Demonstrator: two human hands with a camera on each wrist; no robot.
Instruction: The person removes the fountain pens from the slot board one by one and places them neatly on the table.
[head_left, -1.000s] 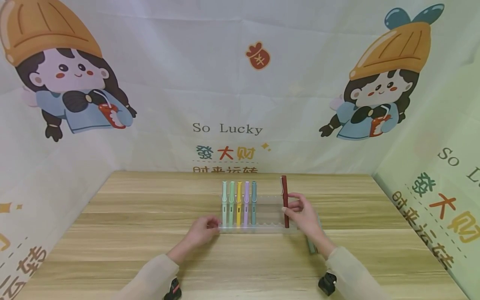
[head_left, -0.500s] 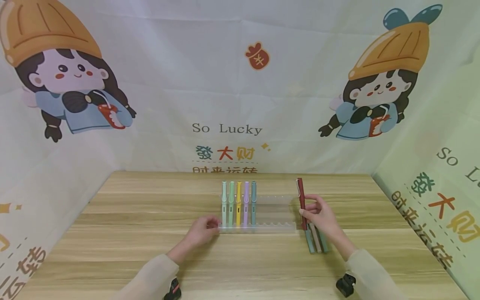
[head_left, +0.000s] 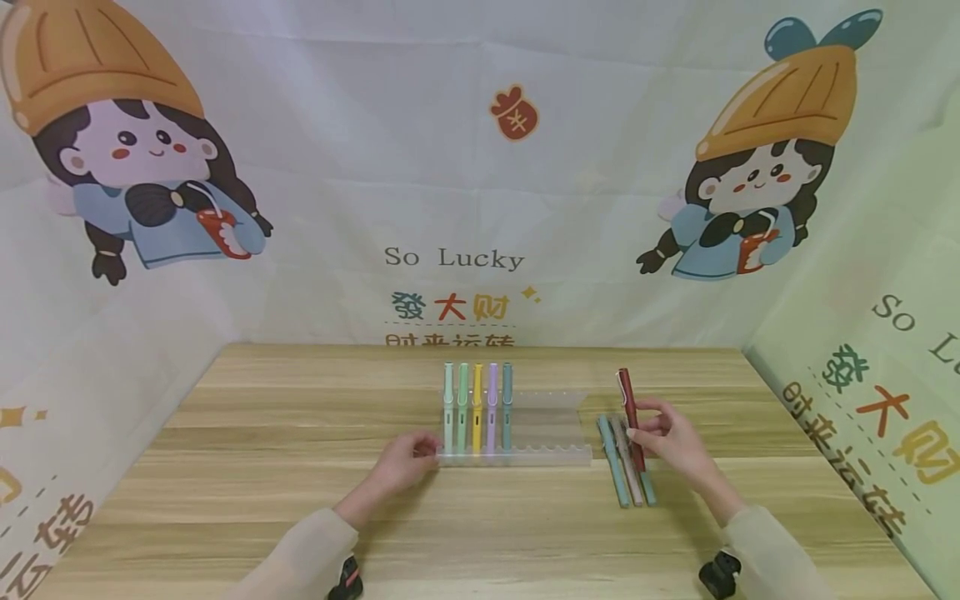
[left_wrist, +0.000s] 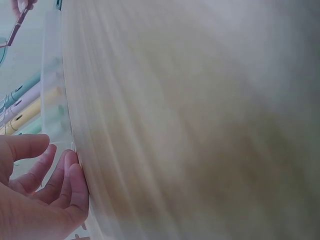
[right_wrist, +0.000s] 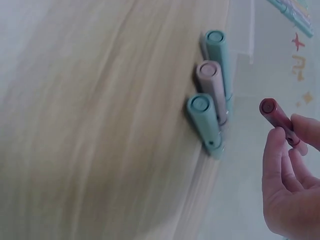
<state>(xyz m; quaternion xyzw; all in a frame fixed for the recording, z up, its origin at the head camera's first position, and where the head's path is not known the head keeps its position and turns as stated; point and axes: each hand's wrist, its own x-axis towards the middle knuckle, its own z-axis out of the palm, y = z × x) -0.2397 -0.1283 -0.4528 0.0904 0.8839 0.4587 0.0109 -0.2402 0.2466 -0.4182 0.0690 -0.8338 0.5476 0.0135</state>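
Observation:
My right hand (head_left: 672,439) pinches a dark red pen (head_left: 626,392) between thumb and fingers, its clip facing left. Below it, three capped pens lie side by side on the table: a teal one (head_left: 613,467), a greyish-pink one (head_left: 628,471) and another teal one (right_wrist: 204,117). The held pen overlaps them in the head view but hangs apart from them in the right wrist view. My left hand (head_left: 408,460) grips the left end of a clear pen rack (head_left: 551,455) with curled fingers. Several pens stand in its left slots, among them a yellow pen (head_left: 477,408) and a purple pen (head_left: 492,408).
The rack's right part shows notches without pens. Wood-grain table (head_left: 300,417) surrounds everything, and a printed cloth backdrop (head_left: 450,183) rises behind and at both sides.
My right hand has carried the red pen rightward from over the rack's right end to above the loose pens, and slightly lower. The left hand and rack have stayed put.

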